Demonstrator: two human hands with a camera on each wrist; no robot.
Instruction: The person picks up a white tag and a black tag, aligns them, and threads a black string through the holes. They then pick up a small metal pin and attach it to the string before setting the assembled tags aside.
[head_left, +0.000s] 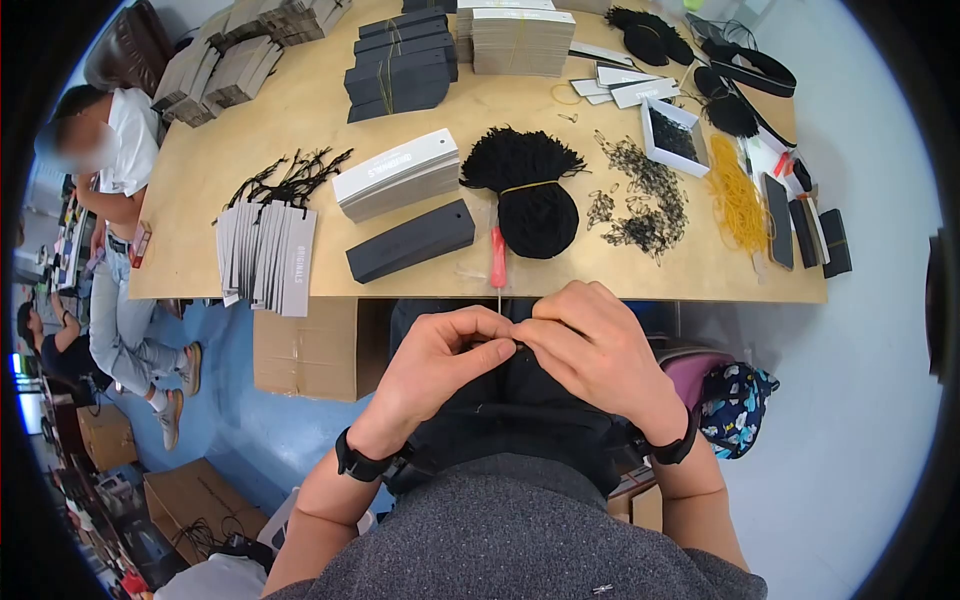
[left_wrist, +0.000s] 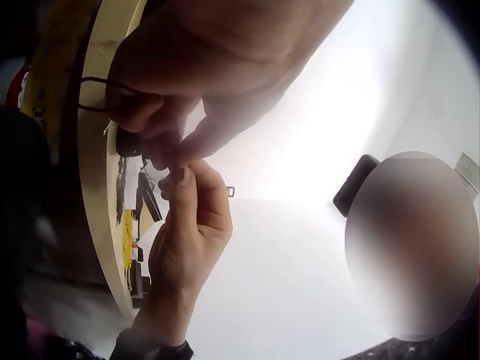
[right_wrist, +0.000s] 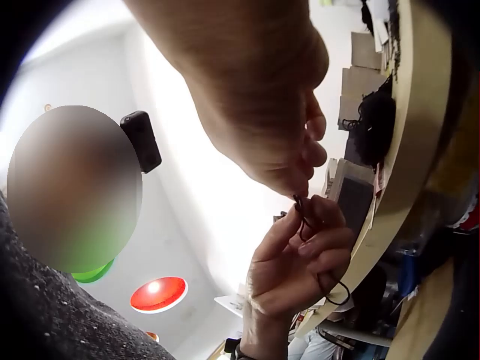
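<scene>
Close in front of the body, just off the table's front edge, my two hands meet at the fingertips. My left hand (head_left: 440, 355) pinches a thin black cord (right_wrist: 303, 225), and a loop of it hangs out past the curled fingers. With thumb and fingers, my right hand (head_left: 600, 350) pinches the cord at its upper end; the exact grip is partly hidden by the fingers. Right ahead of the hands, a red-handled tool (head_left: 498, 258) lies with its thin metal shaft over the table edge. Beyond it sits a banded bundle of black cords (head_left: 538, 215).
On the table (head_left: 600, 275), white hang tags (head_left: 265, 255) with black strings lie left, beside white tag (head_left: 397, 175) and black tag stacks (head_left: 410, 242). Small dark wire pieces (head_left: 650, 200), yellow bands (head_left: 737, 195) and a phone (head_left: 778, 222) lie right. A person (head_left: 125, 200) sits left.
</scene>
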